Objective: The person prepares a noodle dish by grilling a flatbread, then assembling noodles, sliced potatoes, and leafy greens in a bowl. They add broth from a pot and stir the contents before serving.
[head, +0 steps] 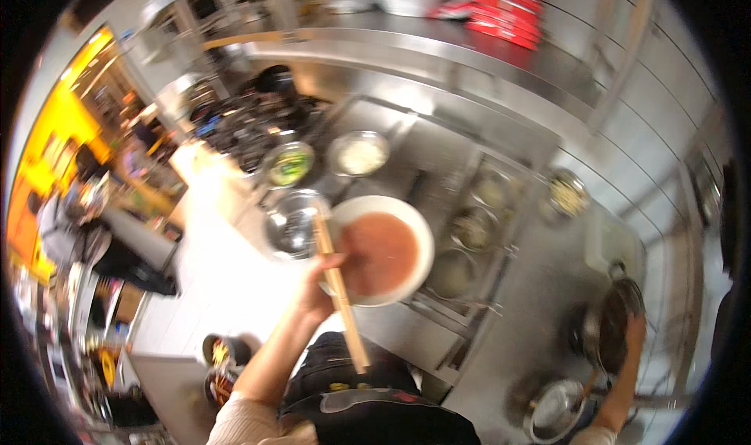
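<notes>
My left hand [320, 292] is closed around a pair of long wooden chopsticks or flat sticks [346, 313] at the near left rim of a white bowl [426, 251]. Reddish-orange liquid [381, 251] fills much of that bowl. Beside it on the left is a steel bowl [290, 225]. Far to the right, my right hand [635, 327] is at the rim of a dark-looking round pan or pot [613, 327]; blur hides how its fingers lie. Below that vessel sits a metal bowl or strainer [554, 413] with a brownish stick-like handle across its edge.
Bowls of chopped greens [289, 164] and white food [359, 154] stand beyond the white bowl. Several round containers [474, 228] sit in a recessed counter section. A bowl of pale pieces [567, 192] is near the tiled wall. A person [70, 228] stands at far left.
</notes>
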`<action>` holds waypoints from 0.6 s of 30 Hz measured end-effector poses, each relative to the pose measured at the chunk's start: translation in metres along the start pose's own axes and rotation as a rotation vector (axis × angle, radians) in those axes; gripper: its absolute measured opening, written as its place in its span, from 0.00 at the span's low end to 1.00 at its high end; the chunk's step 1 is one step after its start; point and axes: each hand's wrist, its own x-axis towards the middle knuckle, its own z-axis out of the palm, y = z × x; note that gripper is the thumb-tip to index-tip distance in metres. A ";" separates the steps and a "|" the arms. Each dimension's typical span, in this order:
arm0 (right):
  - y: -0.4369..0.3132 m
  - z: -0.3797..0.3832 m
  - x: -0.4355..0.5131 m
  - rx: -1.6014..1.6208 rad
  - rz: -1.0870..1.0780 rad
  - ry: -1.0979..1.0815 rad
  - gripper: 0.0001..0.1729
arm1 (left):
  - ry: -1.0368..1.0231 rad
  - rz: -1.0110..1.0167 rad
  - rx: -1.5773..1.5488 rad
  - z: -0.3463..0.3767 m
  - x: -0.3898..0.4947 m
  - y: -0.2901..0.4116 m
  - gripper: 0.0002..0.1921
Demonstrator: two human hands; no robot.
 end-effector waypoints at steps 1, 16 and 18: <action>-0.008 -0.007 -0.003 -0.389 0.145 -0.061 0.36 | -0.064 0.012 -0.064 -0.009 -0.001 0.006 0.19; -0.549 0.053 -0.317 0.731 -0.895 -0.667 0.13 | 0.125 0.131 -0.117 -0.234 0.031 0.146 0.20; -0.626 0.087 -0.379 0.850 -0.980 -1.040 0.16 | 0.126 0.233 -0.109 -0.277 0.049 0.171 0.26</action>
